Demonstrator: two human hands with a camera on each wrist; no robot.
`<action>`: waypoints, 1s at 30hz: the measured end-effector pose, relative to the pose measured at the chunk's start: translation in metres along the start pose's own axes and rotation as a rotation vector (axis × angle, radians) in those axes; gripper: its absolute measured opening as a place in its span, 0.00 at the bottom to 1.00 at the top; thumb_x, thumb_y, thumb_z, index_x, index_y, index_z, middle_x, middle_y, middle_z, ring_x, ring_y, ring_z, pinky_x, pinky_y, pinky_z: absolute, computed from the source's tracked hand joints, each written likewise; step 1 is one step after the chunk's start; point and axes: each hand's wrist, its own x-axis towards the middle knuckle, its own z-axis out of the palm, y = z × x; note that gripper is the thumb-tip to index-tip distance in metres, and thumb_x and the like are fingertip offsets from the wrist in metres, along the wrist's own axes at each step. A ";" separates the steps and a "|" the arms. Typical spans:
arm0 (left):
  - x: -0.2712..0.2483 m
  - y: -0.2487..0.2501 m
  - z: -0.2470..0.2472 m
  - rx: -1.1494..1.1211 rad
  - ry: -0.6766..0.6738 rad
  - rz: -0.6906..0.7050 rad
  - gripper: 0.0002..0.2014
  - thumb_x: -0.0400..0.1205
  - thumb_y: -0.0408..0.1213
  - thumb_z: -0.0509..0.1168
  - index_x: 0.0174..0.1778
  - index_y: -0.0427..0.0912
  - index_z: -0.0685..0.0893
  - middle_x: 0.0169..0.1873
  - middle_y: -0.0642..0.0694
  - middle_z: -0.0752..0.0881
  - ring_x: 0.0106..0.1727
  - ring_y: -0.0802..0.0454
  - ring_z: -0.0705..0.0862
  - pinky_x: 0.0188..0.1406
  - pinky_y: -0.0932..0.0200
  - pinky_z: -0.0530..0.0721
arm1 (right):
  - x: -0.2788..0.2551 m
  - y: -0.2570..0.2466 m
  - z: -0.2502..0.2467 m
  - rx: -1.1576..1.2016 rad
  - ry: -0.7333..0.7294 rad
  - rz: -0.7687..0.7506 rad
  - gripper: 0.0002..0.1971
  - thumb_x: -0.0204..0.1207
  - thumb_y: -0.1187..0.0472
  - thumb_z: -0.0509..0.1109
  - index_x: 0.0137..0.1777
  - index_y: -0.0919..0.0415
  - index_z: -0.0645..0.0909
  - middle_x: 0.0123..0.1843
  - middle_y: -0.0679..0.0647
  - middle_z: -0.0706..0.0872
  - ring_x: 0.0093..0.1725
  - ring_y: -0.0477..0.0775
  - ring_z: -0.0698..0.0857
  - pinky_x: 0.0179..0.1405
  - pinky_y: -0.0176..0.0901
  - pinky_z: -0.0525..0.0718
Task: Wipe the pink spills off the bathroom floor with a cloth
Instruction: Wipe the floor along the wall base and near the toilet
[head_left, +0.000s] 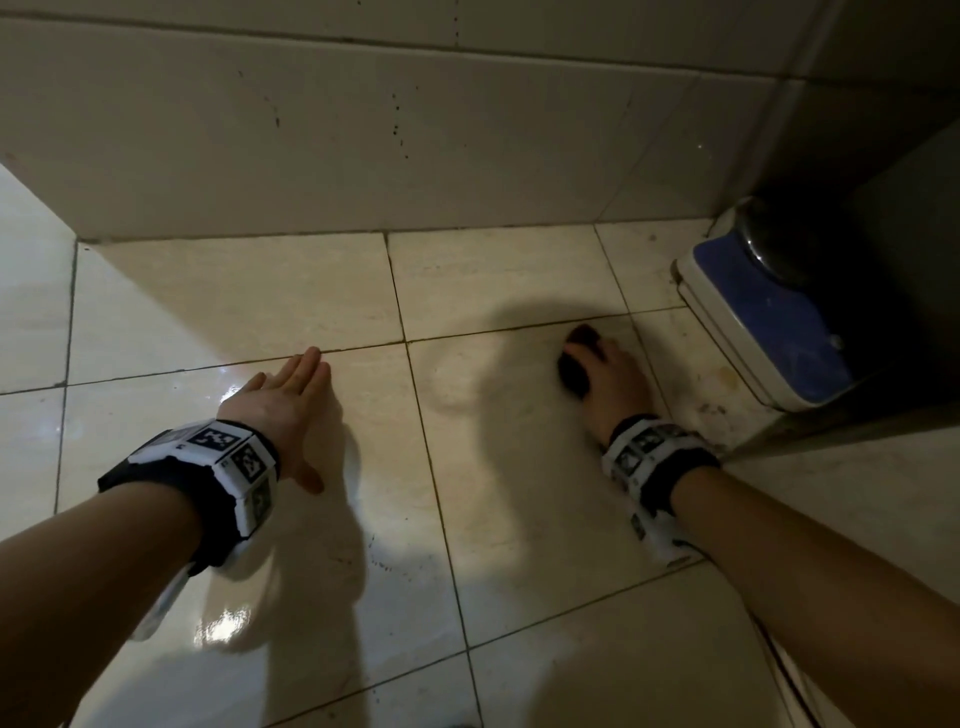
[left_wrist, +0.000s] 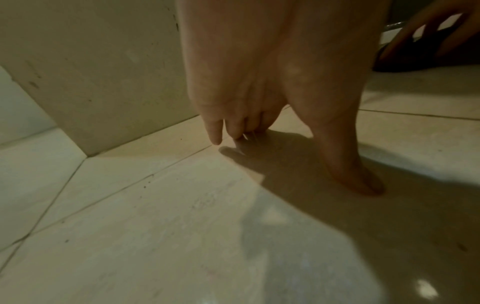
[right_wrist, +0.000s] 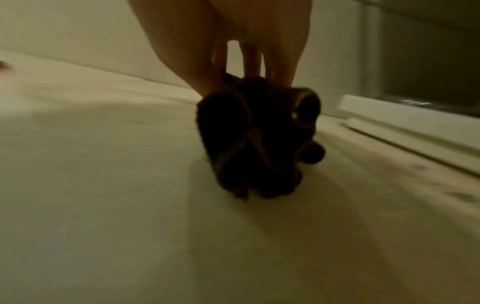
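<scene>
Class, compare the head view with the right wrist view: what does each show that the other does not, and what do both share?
Only the head view shows the left hand flat on the floor, both wrist bands, and the blue top of the scale. Only the right wrist view shows the bunched folds on the underside of the dark cloth. Both show the right hand holding that cloth on the tiled floor, near the scale and the wall.

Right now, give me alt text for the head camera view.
A right hand grips a dark bunched cloth on a cream tiled floor beside a blue-topped scale. The left hand is open, fingers straight.
</scene>
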 end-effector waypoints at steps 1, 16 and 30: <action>0.000 0.001 -0.001 0.005 -0.005 -0.003 0.67 0.65 0.61 0.76 0.81 0.42 0.31 0.80 0.46 0.29 0.83 0.51 0.37 0.81 0.55 0.44 | -0.011 -0.019 0.005 0.033 -0.039 -0.047 0.25 0.82 0.62 0.59 0.79 0.50 0.65 0.81 0.57 0.59 0.77 0.61 0.63 0.74 0.41 0.59; -0.022 0.004 0.007 0.097 -0.034 0.049 0.61 0.70 0.60 0.72 0.82 0.41 0.35 0.82 0.45 0.33 0.84 0.52 0.41 0.81 0.54 0.44 | -0.055 -0.014 0.002 0.089 0.079 -0.101 0.28 0.74 0.71 0.64 0.75 0.54 0.72 0.73 0.62 0.72 0.70 0.66 0.72 0.73 0.50 0.68; -0.027 0.000 0.008 0.160 -0.054 0.057 0.61 0.70 0.53 0.76 0.82 0.39 0.34 0.81 0.43 0.33 0.84 0.50 0.40 0.81 0.54 0.44 | -0.108 -0.112 0.039 0.087 -0.247 -0.330 0.24 0.81 0.66 0.61 0.78 0.58 0.66 0.78 0.59 0.63 0.76 0.60 0.64 0.70 0.35 0.62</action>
